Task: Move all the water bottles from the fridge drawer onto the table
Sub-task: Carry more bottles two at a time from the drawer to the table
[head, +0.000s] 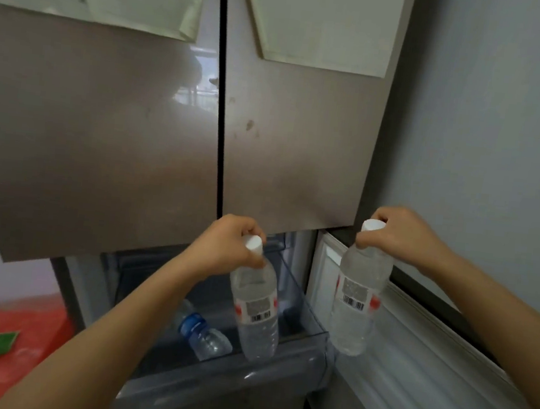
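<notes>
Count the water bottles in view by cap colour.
White-cap bottles: 2, left bottle in the left hand, right bottle in the right hand.
Blue-cap bottle: 1, lying in the drawer.
Total: 3 plainly visible.

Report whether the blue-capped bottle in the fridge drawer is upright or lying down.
Lying down: the blue-capped bottle rests on its side inside the fridge drawer.

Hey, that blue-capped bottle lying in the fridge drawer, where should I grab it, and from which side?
Take the blue-capped bottle around its shoulder, just below the cap, reaching down from above. It lies on its side in the drawer with the cap end raised and exposed, while its base end sits low near the drawer's front wall, where fingers would probably have less room.
</notes>
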The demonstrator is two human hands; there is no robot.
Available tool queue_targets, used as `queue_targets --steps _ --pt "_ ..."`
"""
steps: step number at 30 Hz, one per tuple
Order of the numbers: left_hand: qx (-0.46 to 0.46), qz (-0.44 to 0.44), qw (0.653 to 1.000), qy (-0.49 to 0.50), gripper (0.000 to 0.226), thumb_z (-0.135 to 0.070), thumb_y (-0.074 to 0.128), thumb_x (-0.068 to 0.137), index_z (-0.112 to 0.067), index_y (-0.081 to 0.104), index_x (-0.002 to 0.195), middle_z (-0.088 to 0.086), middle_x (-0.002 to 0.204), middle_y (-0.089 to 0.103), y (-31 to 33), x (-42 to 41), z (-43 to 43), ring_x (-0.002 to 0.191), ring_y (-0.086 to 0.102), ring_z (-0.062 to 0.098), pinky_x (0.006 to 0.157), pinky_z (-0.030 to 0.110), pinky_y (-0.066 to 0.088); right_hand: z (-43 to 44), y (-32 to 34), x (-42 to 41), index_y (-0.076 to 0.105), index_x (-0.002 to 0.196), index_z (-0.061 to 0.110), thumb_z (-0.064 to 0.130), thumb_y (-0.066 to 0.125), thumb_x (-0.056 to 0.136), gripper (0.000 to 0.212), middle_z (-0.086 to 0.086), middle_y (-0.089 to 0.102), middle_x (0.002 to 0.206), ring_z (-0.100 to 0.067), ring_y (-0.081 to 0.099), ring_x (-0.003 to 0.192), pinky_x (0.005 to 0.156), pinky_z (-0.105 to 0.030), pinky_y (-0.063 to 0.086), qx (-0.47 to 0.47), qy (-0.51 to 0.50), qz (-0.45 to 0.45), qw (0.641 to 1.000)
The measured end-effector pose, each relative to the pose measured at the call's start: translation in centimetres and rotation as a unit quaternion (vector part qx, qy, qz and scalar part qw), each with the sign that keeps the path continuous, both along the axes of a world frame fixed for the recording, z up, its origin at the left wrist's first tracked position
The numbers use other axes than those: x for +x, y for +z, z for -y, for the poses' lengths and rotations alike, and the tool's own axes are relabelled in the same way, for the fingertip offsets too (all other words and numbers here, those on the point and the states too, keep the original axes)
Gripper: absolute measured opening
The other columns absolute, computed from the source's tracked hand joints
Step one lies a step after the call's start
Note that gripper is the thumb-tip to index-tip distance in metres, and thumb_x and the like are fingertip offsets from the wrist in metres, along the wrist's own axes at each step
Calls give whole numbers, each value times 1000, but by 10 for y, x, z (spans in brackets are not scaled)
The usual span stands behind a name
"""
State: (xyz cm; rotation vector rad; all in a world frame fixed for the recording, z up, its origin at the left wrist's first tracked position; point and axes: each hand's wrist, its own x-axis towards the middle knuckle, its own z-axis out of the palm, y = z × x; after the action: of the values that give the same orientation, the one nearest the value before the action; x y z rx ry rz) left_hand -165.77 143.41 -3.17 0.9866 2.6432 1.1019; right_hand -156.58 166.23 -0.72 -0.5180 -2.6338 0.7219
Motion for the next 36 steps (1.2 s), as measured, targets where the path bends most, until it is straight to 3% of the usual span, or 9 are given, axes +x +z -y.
queue_targets --steps 6,10,15,18,23,27,32,36 --pt "-23 8 999 44 22 -13 72 75 -28 57 81 -12 85 55 -14 60 4 80 54 6 66 18 47 -11 -19 47 65 79 5 22 74 66 24 -9 61 77 -21 55 70 60 -28 42 37 95 84 991" --pt "-42 -10 990 137 22 -14 72 75 -22 60 91 -5 93 55 -38 117 10 88 55 15 73 25 47 -6 -46 74 57 72 13 24 73 68 20 -2 54 70 -14 52 65 53 -21 38 28 179 118 976" --pt "-44 -9 961 274 24 -15 74 72 -22 62 91 -4 92 57 -84 205 40 83 56 12 70 23 48 14 -93 104 53 85 19 31 73 69 28 3 52 79 -16 57 81 72 -30 53 56 258 152 952" --pt "-14 39 935 353 26 -13 76 70 -29 56 74 -8 82 58 -105 268 72 73 53 5 58 16 38 41 -116 122 54 84 21 35 72 67 28 2 56 84 -16 60 83 74 -33 55 59 307 182 932" --pt "-74 90 875 471 26 -18 77 67 -22 65 89 -4 100 57 -135 366 131 91 50 11 75 23 39 106 -139 159 59 87 17 34 71 68 28 -2 62 89 -17 61 83 74 -35 54 61 411 231 880" --pt "-90 109 825 547 28 -20 75 71 -22 65 97 -4 103 53 -144 448 185 97 49 13 84 26 43 170 -151 202 52 74 22 34 72 64 25 0 61 83 -17 60 79 69 -33 52 57 475 229 848" --pt "-55 108 779 615 26 -15 75 70 -31 54 74 -2 100 54 -139 564 265 92 48 13 76 24 38 264 -164 282 46 64 25 31 71 64 26 4 57 76 -16 54 73 57 -27 37 77 547 180 814" --pt "-23 101 744 660 21 -11 75 68 -24 61 78 1 100 57 -126 671 332 93 52 16 72 26 43 346 -160 354 51 65 23 27 74 62 24 2 57 72 -11 49 62 52 -24 35 30 572 166 803"
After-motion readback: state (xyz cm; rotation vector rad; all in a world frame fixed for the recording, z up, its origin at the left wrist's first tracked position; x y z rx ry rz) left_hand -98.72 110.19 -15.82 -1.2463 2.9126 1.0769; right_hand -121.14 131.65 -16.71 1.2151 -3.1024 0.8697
